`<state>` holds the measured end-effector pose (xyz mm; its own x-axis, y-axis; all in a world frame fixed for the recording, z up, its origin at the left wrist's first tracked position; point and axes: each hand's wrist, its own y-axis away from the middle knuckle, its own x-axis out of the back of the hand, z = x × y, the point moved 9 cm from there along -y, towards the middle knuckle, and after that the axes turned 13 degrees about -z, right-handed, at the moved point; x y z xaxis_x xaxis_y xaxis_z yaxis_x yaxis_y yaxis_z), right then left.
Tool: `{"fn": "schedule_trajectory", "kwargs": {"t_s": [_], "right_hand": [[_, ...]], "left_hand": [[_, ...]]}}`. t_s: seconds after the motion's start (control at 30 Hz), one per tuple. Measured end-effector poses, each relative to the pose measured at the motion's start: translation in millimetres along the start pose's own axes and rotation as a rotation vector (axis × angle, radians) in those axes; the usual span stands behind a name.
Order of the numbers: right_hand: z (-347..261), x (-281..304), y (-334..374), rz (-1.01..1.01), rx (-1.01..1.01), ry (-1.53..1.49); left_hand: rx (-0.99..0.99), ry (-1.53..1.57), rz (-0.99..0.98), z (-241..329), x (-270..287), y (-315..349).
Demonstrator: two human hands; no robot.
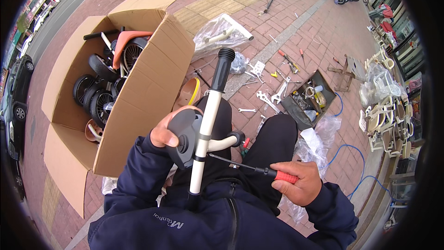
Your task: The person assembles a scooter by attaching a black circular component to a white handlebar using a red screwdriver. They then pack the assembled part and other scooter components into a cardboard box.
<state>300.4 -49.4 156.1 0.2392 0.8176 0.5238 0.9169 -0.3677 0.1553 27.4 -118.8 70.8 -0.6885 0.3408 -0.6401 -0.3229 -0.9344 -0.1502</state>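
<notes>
My left hand is closed on a dark grey plastic cover, which lies against a cream handlebar. The bar has a black ribbed grip at its upper end, and its curved stem points right. Black bands go round the bar beside the cover. In my right hand is a screwdriver with a red and black handle. Its thin shaft points left, the tip beside the lower band; whether it touches a screw I cannot tell. The handlebar's lower end rests near my jacket, above my lap.
An open cardboard box with small wheels and orange parts stands at the left. Spanners lie on the brick paving ahead, beside a metal toolbox. A blue hose runs along the right, near stacked cream frames. A pump lies farther off.
</notes>
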Motion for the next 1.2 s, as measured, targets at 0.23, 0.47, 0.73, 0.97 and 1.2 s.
{"fn": "schedule_trajectory", "kwargs": {"t_s": [0.23,0.47,0.73,0.97,1.2], "right_hand": [[-1,-3,-4,-0.015,0.019,0.013],[-5,-6,-1,0.007,0.069,0.091],[-3,-7,-3,0.034,0.086,0.075],[-38,-14,7,0.115,0.263,0.596],[-28,-1,11,0.129,0.277,0.15]], "left_hand": [[-0.028,-0.052,0.043,3,5,1],[-0.021,-0.025,0.083,1,10,5],[-0.004,-0.032,0.064,6,0,0],[0.014,-0.078,-0.015,9,-4,-1],[0.013,-0.136,0.043,12,2,3]]}}
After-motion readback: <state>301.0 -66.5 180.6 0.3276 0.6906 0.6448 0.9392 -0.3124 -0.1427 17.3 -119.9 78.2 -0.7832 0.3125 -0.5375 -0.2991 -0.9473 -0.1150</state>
